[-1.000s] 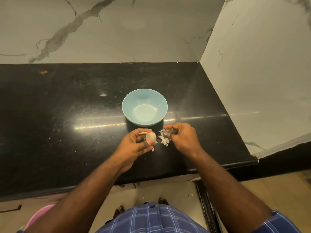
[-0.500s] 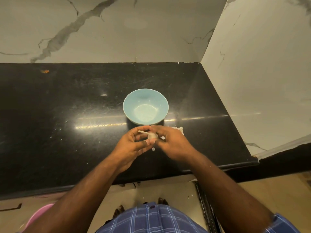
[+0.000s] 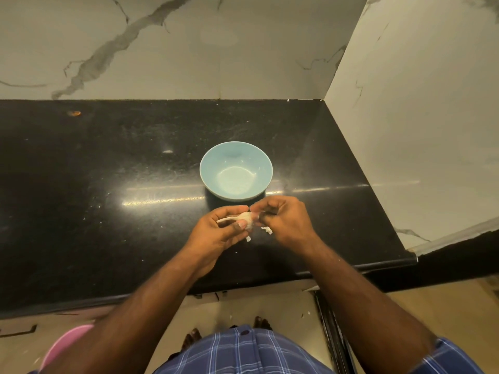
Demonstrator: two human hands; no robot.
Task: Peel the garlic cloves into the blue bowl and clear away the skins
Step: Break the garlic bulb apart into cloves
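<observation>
The left hand (image 3: 216,233) is gripping the garlic bulb (image 3: 247,220), fingers curled around it. The right hand (image 3: 286,222) is pinching its skin beside the blue bowl (image 3: 236,171); loose skins (image 3: 266,230) are lying on the tabletop (image 3: 108,184).

your garlic bulb (image 3: 246,219) is whitish and round, lying sideways with its thin stalk pointing left, gripped just in front of the blue bowl (image 3: 261,168). the bowl sits upright on the black counter, pale blue and glossy, nothing inside. a few white papery skins (image 3: 266,229) lie on the counter just below the bulb.
</observation>
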